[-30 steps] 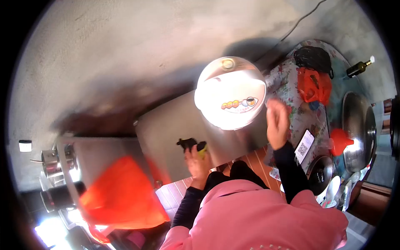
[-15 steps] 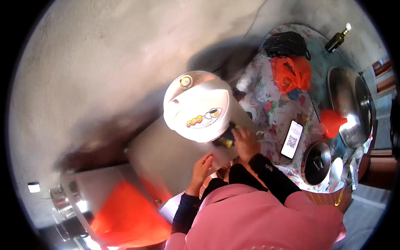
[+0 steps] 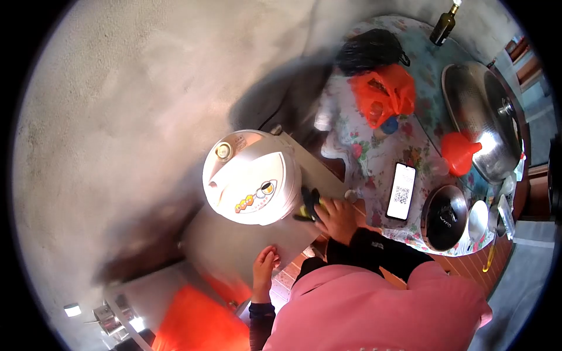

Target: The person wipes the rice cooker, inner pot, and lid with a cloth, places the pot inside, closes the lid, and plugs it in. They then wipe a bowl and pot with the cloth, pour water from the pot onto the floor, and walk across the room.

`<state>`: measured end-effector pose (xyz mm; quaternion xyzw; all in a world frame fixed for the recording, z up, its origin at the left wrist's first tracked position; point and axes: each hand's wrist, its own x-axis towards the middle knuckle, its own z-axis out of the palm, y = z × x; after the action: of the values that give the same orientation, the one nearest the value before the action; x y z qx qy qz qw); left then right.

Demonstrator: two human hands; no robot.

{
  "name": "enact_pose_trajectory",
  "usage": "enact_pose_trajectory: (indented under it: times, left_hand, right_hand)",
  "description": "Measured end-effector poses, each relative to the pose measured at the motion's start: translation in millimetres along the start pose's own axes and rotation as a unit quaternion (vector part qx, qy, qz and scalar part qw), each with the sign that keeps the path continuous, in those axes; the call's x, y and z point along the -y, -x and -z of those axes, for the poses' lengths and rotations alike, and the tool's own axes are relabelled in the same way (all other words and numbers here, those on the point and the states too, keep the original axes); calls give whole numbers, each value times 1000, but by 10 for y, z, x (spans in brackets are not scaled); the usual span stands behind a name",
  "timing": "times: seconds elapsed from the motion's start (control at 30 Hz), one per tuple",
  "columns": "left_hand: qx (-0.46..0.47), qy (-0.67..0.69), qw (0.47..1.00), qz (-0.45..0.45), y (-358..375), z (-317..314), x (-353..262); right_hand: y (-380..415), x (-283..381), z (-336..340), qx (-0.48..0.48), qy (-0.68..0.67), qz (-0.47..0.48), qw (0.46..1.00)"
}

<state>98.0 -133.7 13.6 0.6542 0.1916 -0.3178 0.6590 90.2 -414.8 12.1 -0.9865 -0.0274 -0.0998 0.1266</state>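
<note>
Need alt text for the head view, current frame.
A person's right hand presses a black-and-yellow object against a white round electric cooker on a steel surface; the left hand rests at that surface's edge. A smartphone lies nearby.

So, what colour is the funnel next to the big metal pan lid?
Red-orange; the funnel shows in the head view.

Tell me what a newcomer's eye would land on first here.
First the round white rice cooker on the grey metal surface at centre, with the right hand pressing a black and yellow object against its side. The left hand rests at that surface's near edge. To the right, an orange plastic bag glows on the floral tablecloth.
</note>
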Motion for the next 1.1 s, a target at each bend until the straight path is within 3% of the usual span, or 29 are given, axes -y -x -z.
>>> enact_pose_trajectory:
  times: [0.07,0.13,0.17,0.3,0.43,0.53,0.73,0.8,0.87,1.03,1.1]
  left_hand:
    - [-14,14,1000,2,-12,7,14]
    - [-42,33,999,9,-35,25,59]
    - [-45,31,998,7,-32,17,71]
    - [-91,-54,994,-25,-16,-37,162]
    - [-107,-108,986,-63,-73,27,393]
    - [-140,-176,969,-100,-48,-69,372]
    - [-152,-238,950,-136,-23,-218,206]
    - [-140,-273,939,-156,27,-254,77]
    - [-143,-260,940,-168,-78,-165,283]
    - [-134,-198,951,-197,-20,-49,372]
    - [-85,-108,979,-152,15,55,497]
  right_hand:
    - [-18,-63,53,2,-52,34,998]
    - [-234,-239,-40,-1,-79,-22,997]
    - [-397,-336,-155,-33,-45,-39,998]
    - [-1307,-684,-220,7,-23,-47,999]
    - [-2209,-851,-782,-94,-69,11,993]
    - [-2446,-746,-557,-57,-31,75,995]
    - [-1873,-936,-789,-56,-68,87,992]
    - [-1437,-747,-358,-30,-9,54,998]
    - [-945,-670,-305,21,55,49,997]
    - [-172,-24,-92,27,89,78,993]
    - [-22,383,-88,65,78,88,991]
